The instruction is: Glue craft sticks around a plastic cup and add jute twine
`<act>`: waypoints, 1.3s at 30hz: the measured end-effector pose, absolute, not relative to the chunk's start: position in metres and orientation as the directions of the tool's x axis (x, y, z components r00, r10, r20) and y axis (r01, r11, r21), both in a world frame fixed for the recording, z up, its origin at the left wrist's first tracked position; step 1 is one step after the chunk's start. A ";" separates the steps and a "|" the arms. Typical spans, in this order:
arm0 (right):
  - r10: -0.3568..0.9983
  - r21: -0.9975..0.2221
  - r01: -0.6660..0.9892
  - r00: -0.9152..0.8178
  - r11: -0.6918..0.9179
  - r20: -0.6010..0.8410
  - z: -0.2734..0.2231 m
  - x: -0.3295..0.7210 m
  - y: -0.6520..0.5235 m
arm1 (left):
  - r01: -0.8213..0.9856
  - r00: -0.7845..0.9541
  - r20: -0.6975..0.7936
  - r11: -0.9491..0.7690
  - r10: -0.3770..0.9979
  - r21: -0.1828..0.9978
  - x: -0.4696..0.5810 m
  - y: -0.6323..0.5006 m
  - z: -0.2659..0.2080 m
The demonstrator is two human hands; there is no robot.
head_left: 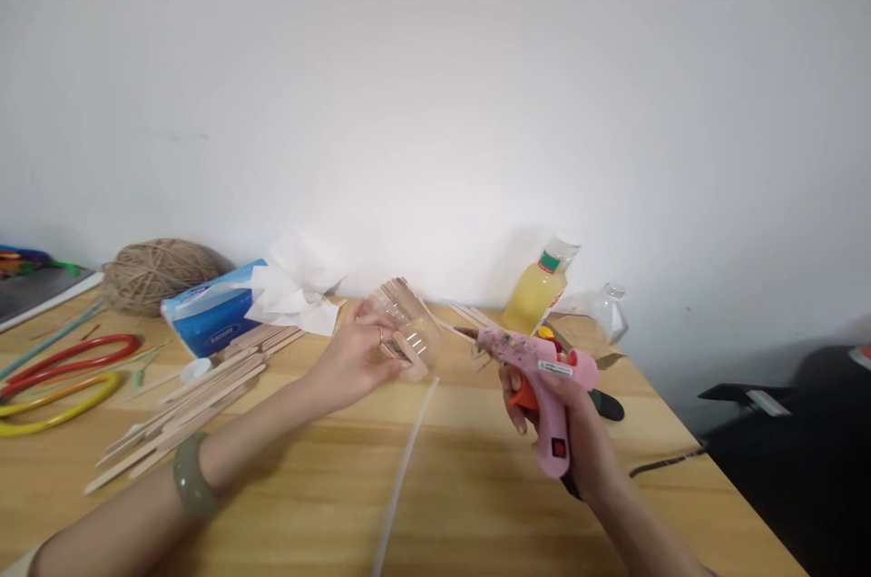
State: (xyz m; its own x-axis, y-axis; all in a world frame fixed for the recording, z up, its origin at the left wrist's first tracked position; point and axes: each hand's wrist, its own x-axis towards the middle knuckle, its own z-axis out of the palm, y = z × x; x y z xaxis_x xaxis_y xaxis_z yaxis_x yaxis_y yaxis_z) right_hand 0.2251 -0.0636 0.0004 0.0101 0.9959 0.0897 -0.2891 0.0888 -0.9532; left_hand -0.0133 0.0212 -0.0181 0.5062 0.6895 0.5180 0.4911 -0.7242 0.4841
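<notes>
My left hand (357,350) is closed around a clear plastic bottle piece (416,323), tilted, with wooden craft sticks (395,294) set along its far side. A short piece of stick (410,350) shows by my fingertips on the near side. In my right hand (568,418) is a pink hot glue gun (517,350), gripped by its handle with fingers around the orange trigger. Its nozzle points left toward the bottle piece, with a gap between them. A thin white strip (405,468) runs along the table below the bottle piece.
Loose craft sticks (197,405) lie left, near a blue tissue pack (210,309) and a twine ball (160,273). Red (74,359) and yellow (61,414) tubes curl at far left. A yellow-liquid bottle (537,291) and a small clear bottle (611,309) stand behind the glue gun.
</notes>
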 end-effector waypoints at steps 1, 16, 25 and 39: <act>0.996 -0.952 -0.294 0.031 0.086 0.081 0.002 0.226 -0.062 | 0.498 0.515 0.505 -0.721 0.693 0.481 -0.012 0.022 -0.020; 0.936 -0.941 -0.255 0.326 0.224 0.135 0.000 0.232 -0.050 | 0.386 0.437 0.574 -0.721 0.693 0.576 0.026 -0.023 -0.009; 0.959 -0.935 -0.347 0.284 0.079 -0.024 -0.007 0.236 -0.057 | 0.031 0.713 0.103 -0.177 0.694 0.984 0.105 -0.046 0.006; 0.905 -0.932 -0.320 0.424 0.168 0.018 -0.001 0.232 -0.060 | -0.189 0.664 -0.087 0.280 0.743 0.941 0.126 -0.042 0.003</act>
State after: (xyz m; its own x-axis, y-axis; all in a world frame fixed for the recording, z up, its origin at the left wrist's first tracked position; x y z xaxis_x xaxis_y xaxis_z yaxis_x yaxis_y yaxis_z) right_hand 0.2319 -0.0601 -0.0009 0.4240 0.9055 0.0175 -0.3203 0.1680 -0.9323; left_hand 0.1259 -0.0419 0.0029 0.6641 0.7425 -0.0872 -0.1892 0.2798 0.9412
